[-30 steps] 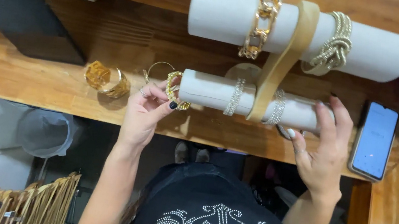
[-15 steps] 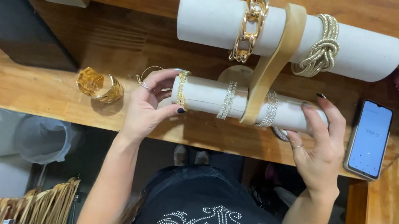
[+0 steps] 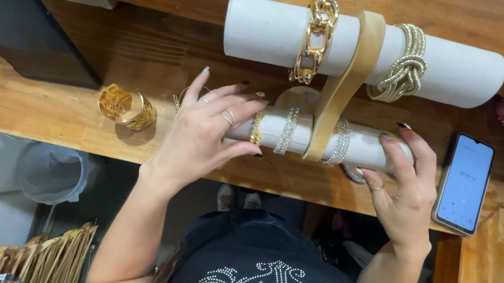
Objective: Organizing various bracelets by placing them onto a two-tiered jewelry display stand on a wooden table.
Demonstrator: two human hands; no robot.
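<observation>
The left hand (image 3: 204,132) lies spread over the left end of the lower white padded display roll (image 3: 304,135), fingers loosely curved around it and touching a thin gold bangle (image 3: 257,128) threaded onto that roll; it is not clenched, and I cannot tell whether it pinches the bangle. The right hand (image 3: 405,187) cups the roll's right end, fingers wrapped over the top, steadying it. The roll sits on a tan wooden stand (image 3: 343,89) on the wooden surface (image 3: 22,111), with 2 sparkling silver bracelets (image 3: 286,130) beside the bangle. Farther off, an upper white roll (image 3: 266,30) carries a chunky gold chain bracelet (image 3: 314,39) and a knotted pale gold bracelet (image 3: 404,67). A wide gold filigree cuff (image 3: 127,107) lies left on the surface; a smartphone (image 3: 466,182) lies right.

The bangle looks light, rigid and smooth, so likely slippery; pinching its rim between thumb and fingertip seems best. The roll looks soft-faced but stiff, best held by its ends.
</observation>
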